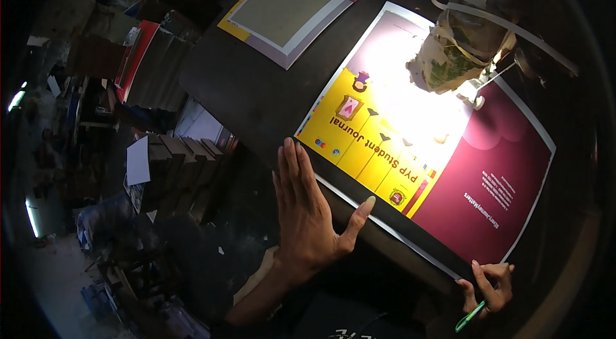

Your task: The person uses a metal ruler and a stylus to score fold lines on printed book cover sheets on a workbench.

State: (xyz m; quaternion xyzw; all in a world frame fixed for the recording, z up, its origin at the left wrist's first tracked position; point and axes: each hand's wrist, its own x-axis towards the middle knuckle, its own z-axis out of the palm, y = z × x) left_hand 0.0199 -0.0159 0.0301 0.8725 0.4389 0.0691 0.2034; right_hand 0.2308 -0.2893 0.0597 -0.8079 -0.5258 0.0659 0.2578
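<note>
A large printed cover sheet [494, 178], yellow on the left and maroon on the right with white margins, lies slanted on the dark table, its print upside down to me. My left hand [308, 217] is stretched out flat at the sheet's near left edge, fingers together and thumb apart, holding nothing. At the near right corner of the sheet is my right hand [493, 284], its fingers curled round a slim green pen [470, 317]. The fingertips are close to the corner; whether they pinch the paper I cannot tell.
A lamp wrapped in crumpled plastic [452, 50] hangs low over the sheet and glares on it. Beyond lies another sheet with grey boards [314, 2] on it. Stacks of boards [183, 169] stand to the left, below the table [240, 92]. A red-edged stack [138, 60] is farther off.
</note>
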